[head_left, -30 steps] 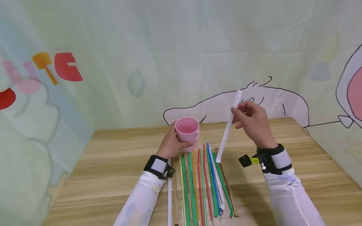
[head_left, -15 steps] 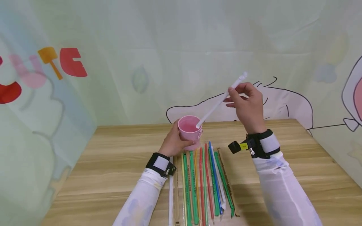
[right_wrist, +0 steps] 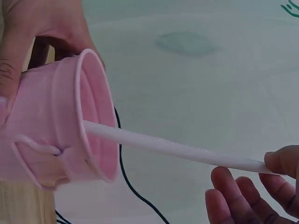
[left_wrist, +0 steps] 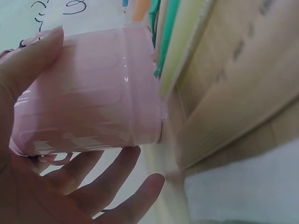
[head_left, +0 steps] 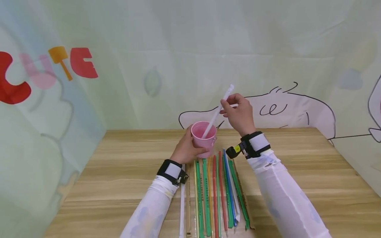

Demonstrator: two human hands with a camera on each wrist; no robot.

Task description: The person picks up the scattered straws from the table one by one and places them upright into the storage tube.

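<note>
A small pink bucket [head_left: 204,142] stands at the back of the wooden table, just beyond a row of straws. My left hand [head_left: 187,147] grips its side, thumb across the front and fingers behind, as the left wrist view also shows around the bucket wall [left_wrist: 88,88]. Between thumb and fingers my right hand [head_left: 239,114] pinches a white paper-wrapped straw [head_left: 216,114] near its upper end. The straw tilts down to the left, its lower end inside the bucket's mouth. In the right wrist view the straw [right_wrist: 173,148] passes over the rim.
Several wrapped straws lie side by side in front of the bucket, among them a green one [head_left: 207,198], a red one [head_left: 215,195], a blue one [head_left: 230,191] and a brown one [head_left: 188,201]. Behind the wooden table [head_left: 134,172] hangs a printed cloth [head_left: 208,66].
My right hand has moved left, bringing the white straw from beside the bucket to over its rim and then down inside. The left hand keeps its grip on the bucket.
</note>
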